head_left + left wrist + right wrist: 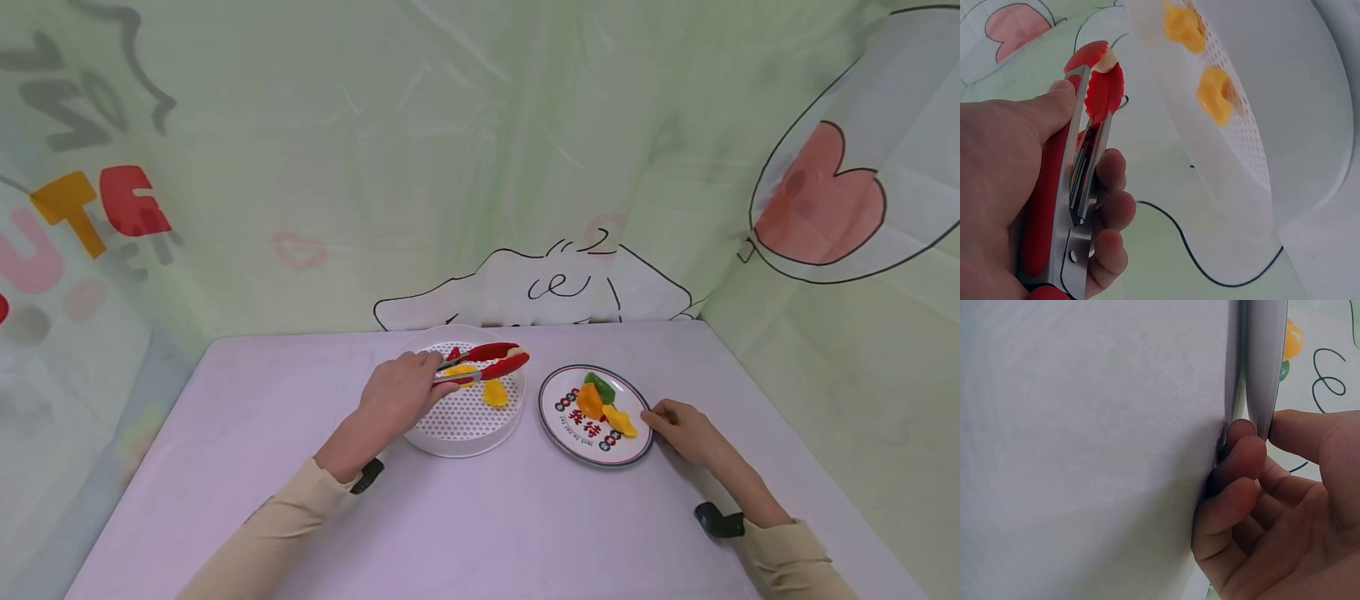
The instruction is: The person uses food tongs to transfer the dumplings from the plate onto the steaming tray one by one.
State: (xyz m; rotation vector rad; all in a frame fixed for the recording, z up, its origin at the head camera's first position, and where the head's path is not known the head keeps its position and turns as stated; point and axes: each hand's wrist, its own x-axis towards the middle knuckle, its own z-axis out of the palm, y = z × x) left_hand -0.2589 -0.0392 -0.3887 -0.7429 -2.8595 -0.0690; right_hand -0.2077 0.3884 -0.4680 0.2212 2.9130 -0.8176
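My left hand [401,387] grips a pair of metal tongs with red tips [1105,87], over a white perforated basket [463,448]. Between the tong tips sits a small cream-coloured piece [1107,61]. Inside the basket lie lumpy yellow pieces [1215,97] that look like small peppers, and a red piece [453,354] shows partly behind the tongs. At the right, my right hand [686,429] pinches the rim of a white plate [555,408], thumb above and fingers below. On the plate rest a green piece [600,387], an orange piece [590,402] and a yellow piece [620,421].
Basket and plate stand side by side near the back of a table with a pale lilac cover [480,525]. Behind it hangs a light green printed cloth [375,167], which also runs along both sides.
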